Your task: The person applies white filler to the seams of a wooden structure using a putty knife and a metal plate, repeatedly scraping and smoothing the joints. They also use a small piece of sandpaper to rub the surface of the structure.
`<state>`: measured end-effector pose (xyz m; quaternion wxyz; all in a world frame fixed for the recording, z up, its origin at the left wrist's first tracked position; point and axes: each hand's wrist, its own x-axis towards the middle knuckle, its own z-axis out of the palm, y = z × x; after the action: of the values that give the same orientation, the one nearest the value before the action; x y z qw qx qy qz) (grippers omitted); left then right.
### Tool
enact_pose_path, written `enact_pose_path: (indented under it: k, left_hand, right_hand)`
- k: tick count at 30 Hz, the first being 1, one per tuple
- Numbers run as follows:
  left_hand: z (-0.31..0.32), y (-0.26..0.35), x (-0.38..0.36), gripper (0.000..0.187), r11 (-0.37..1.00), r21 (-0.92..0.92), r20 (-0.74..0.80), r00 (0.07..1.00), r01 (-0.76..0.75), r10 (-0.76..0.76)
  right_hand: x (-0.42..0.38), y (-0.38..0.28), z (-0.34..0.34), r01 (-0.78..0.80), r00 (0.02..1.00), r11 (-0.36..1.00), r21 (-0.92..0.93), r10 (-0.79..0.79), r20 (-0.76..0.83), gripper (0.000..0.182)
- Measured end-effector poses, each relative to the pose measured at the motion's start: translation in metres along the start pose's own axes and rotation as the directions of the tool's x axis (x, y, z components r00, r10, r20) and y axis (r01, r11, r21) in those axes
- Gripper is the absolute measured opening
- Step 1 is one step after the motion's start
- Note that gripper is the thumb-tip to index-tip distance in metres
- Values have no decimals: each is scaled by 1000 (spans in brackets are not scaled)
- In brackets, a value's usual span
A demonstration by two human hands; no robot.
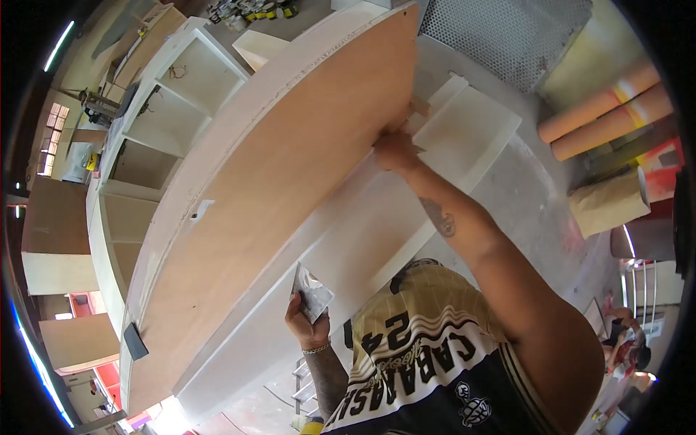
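Note:
My left hand [308,328], with a chain bracelet at its wrist, grips a flat grey metal plate [314,293] smeared with pale material. It is beside the edge of a long white panel [246,341]. Farther up, my right hand [395,151] is closed against the lower edge of a large curved brown board [275,159], near its far end. A thin edge shows beside its fingers, but what it holds is too small to make out. The curved board has a pale rim and a small white patch with a dark hole.
White open shelving [170,101] stands to the left. A small dark block [135,341] rests at the board's near end. Orange rolls [609,112] and a perforated sheet [504,36] are at the upper right. Another person [627,344] is in the background at the lower right.

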<state>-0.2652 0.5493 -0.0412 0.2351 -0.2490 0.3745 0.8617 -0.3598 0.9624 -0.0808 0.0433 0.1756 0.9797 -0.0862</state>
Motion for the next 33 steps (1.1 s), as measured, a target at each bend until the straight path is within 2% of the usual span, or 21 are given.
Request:
enact_pose_path:
  k: [3, 5, 7, 10, 12, 13, 15, 16, 17, 18, 19, 20, 24, 25, 28, 32, 33]
  left_hand:
    - [0, -4, 2, 22, 1000, 12, 37, 999, 15, -15]
    - [8, -4, 0, 21, 1000, 18, 44, 999, 16, -17]
    - [22, -4, 2, 21, 1000, 18, 29, 999, 18, -18]
    - [30, -4, 13, 21, 999, 19, 15, 999, 29, -29]
    - [26, -2, 13, 22, 999, 36, 46, 998, 33, -35]
    - [25, 0, 15, 22, 998, 45, 65, 997, 32, -35]
    - [34, 3, 10, 22, 999, 44, 72, 997, -7, 4]
    - [34, 1, 4, 22, 999, 37, 63, 998, -26, 24]
    - [29, 0, 0, 22, 999, 40, 31, 999, -25, 24]
    - [22, 1, -1, 22, 999, 43, 0, 1000, -24, 24]
    - [16, 1, 0, 22, 999, 44, -26, 999, -23, 24]
    - [7, 1, 0, 22, 999, 31, -15, 1000, -12, 12]
    - [-8, -3, -3, 21, 1000, -1, -1, 1000, 11, -11]
    - [-6, -4, -3, 20, 1000, -7, -7, 1000, 14, -14]
    - [2, -6, -4, 18, 1000, -12, -112, 994, -11, 9]
    - [18, -10, 2, 18, 998, -64, -71, 997, -1, -4]
    - [17, -11, 6, 18, 998, -62, -59, 998, 6, -10]
  right_hand:
    - [-2, -34, 31, -38, 984, 996, 79, 51, -173, 16]
    - [-15, -59, 34, 31, 979, 997, 75, -16, -204, 16]
    - [-34, -87, 2, 42, 999, 987, 157, -43, 4, 20]
    - [-50, -118, 6, 97, 985, 974, 205, -123, 123, 26]
    - [-66, -129, -21, 135, 948, 961, 240, -196, 249, 30]
    - [-72, -118, -45, 36, 884, 923, 383, -209, 419, 37]
    - [-71, -84, -36, 68, 936, 913, 402, -197, 290, 46]
    - [-56, -57, -16, -12, 958, 942, 335, -85, 275, 50]
    - [-57, -34, -37, -77, 963, 953, 293, -4, 268, 50]
    - [-51, -1, -33, -68, 991, 957, 282, 31, 133, 47]
    - [-45, 21, -35, -114, 992, 971, 208, 99, 81, 42]
    - [-35, 47, -16, -68, 994, 996, 64, 73, -86, 28]
    - [-19, 60, -13, -139, 990, 988, 71, 141, -23, 30]
    - [-17, 51, -7, -96, 994, 992, 80, 99, -39, 27]
    - [-22, 9, -1, 55, 994, 984, 168, -69, 79, 27]
    - [-53, -50, 6, 136, 989, 979, 153, -143, 34, 28]
    - [-57, -58, 7, 180, 979, 969, 170, -194, 68, 30]
